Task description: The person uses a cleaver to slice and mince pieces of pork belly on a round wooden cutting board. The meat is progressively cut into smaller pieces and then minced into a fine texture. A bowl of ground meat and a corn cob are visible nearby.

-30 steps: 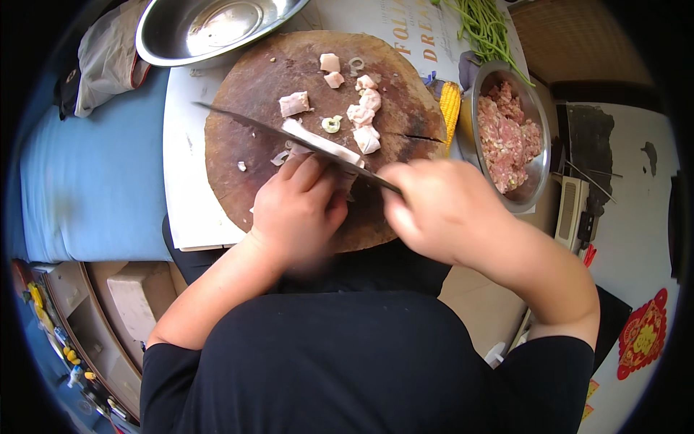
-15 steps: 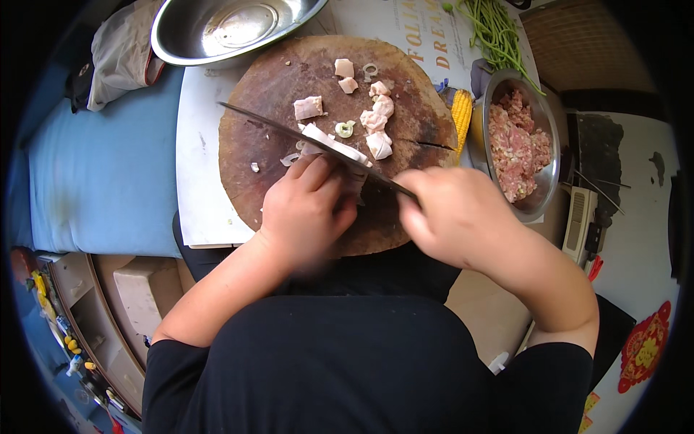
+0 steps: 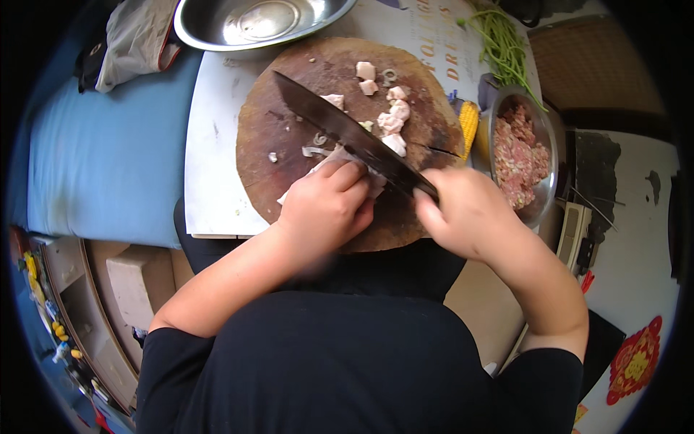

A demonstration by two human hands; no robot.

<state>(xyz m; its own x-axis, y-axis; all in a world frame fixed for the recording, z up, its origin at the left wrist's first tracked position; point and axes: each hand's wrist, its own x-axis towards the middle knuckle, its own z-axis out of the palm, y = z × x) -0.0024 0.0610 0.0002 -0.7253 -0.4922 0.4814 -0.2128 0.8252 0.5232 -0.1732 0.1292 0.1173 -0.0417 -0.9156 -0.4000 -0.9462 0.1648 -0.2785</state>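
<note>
My right hand (image 3: 461, 208) is closed round the handle of a dark, wide-bladed kitchen knife (image 3: 340, 126). Its blade slants up to the left over a round wooden chopping board (image 3: 264, 108), with the broad side showing. Close beside the blade, my left hand (image 3: 327, 201) presses its curled fingers on a piece of pale fatty meat (image 3: 338, 155), mostly hidden under the hand. Beyond the knife lie several cut chunks of pale meat (image 3: 392, 123), and another chunk (image 3: 332, 100) is partly covered by the blade. Translucent onion-like rings (image 3: 390, 76) are scattered on the wood.
A steel bowl of minced meat (image 3: 517, 155) stands at the right, with a corn cob (image 3: 468, 124) between it and the board. Green beans (image 3: 502, 43) lie at the far right. A large steel basin (image 3: 210, 36) sits behind the board, and a blue padded seat (image 3: 108, 159) is at the left.
The knife has tilted so more of its broad side shows, and its blade now covers part of a chunk. My left hand has shifted along the meat. The whole view has moved slightly.
</note>
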